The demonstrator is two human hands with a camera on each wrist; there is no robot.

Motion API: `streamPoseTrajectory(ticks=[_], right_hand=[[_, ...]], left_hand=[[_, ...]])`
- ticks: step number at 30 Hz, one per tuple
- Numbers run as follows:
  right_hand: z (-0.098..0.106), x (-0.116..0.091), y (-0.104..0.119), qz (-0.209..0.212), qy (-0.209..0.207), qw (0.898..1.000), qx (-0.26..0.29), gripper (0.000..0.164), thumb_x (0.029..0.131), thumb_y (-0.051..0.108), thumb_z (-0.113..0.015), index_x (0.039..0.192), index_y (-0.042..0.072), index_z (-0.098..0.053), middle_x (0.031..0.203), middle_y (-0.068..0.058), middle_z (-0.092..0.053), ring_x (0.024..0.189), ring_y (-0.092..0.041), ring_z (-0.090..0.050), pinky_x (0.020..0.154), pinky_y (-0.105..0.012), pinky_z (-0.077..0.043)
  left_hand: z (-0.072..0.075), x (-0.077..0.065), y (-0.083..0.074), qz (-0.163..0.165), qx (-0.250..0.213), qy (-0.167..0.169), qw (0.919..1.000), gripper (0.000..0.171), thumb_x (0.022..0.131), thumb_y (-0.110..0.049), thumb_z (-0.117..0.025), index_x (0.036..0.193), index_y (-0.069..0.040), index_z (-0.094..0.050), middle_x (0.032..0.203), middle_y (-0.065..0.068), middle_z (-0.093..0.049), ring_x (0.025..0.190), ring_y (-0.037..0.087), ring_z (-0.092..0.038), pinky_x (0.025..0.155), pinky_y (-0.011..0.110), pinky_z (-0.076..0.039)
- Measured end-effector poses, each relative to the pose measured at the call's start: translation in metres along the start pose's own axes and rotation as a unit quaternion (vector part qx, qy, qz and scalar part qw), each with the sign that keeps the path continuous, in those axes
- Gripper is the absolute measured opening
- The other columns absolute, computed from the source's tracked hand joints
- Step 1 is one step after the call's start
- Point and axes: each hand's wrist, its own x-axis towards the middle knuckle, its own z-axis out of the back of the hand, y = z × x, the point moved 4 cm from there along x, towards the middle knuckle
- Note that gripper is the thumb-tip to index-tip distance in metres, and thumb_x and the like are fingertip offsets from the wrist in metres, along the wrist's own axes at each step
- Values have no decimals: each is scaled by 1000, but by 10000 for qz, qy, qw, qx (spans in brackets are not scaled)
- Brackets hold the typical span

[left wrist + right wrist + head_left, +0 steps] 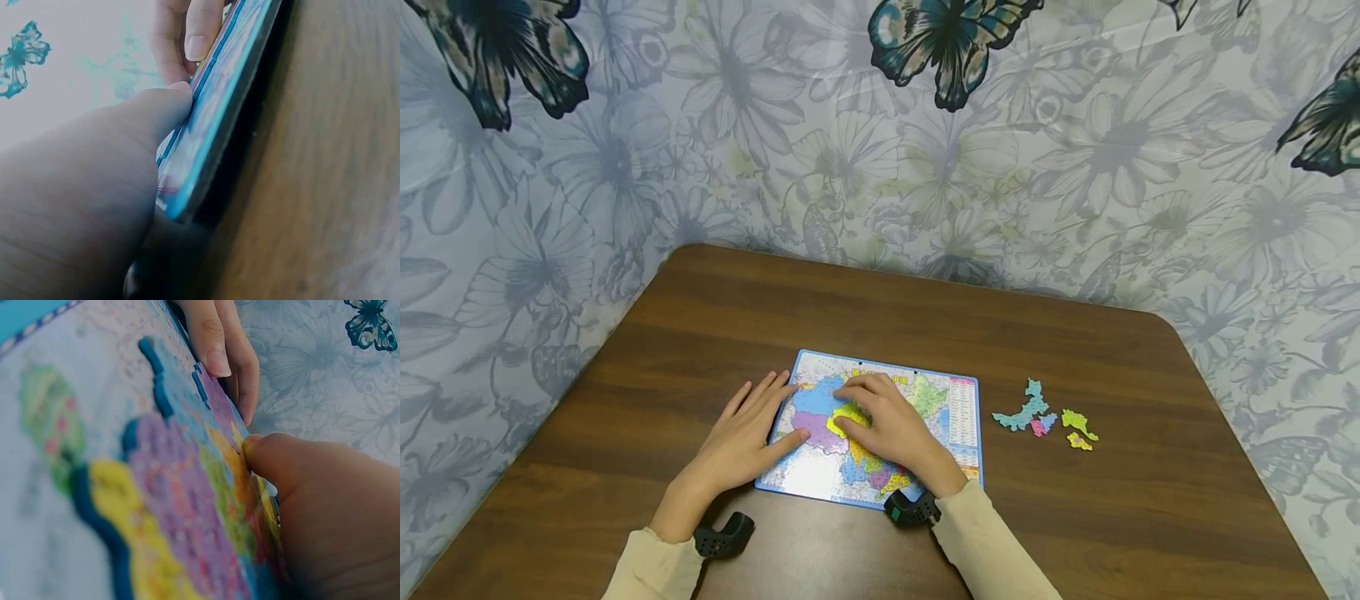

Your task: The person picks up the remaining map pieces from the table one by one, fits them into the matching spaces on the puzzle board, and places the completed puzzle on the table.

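A map puzzle board (808,487) with a blue rim lies on the table, partly filled with coloured map pieces. My left hand (745,442) rests along its left side with fingers straight; its thumb touches the purple piece (816,429). Over the middle of the board my right hand (891,421) has its fingers lightly bent, its thumb and fingertips touching the pieces around a yellow piece (852,411). In the right wrist view the right thumb (275,459) lies at the pieces' edge. My right palm hides part of the board.
Several loose puzzle pieces lie right of the board: a teal piece (1026,408), a pink piece (1039,427), a green piece (1077,422) and a yellow piece (1080,442). The brown table (737,292) meets a flowered wall (850,192) at the back.
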Motion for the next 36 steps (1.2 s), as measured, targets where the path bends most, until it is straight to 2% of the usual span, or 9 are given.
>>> streamPoseTrajectory(ticks=[11, 19, 36], right_hand=[[1, -5, -1, -33, 102, 9999, 68, 38, 98, 35, -71, 131, 16, -71, 139, 0, -64, 134, -19, -53, 113, -40, -47], [6, -13, -3, -61, 125, 9999, 68, 37, 100, 34, -68, 133, 17, -69, 142, 2, -63, 134, -18, -54, 113, -40, -47], [15, -35, -13, 233, -420, 9988, 41, 35, 98, 25, -72, 132, 18, -70, 141, 1, -63, 133, -16, -55, 110, -40, -50]], left_hand=[[-3, -2, 0, 16, 42, -48, 10000, 77, 97, -58, -62, 155, -10, -45, 168, 14, -31, 158, 36, -22, 127, 59, -9], [-3, -1, 0, 9, 46, -55, 10000, 78, 96, -57, -63, 155, -10, -45, 168, 14, -31, 157, 36, -22, 127, 59, -9], [-4, 0, 0, 24, 49, -77, 10000, 78, 96, -55, -64, 156, -10, -44, 168, 15, -31, 157, 36, -23, 127, 59, -9]])
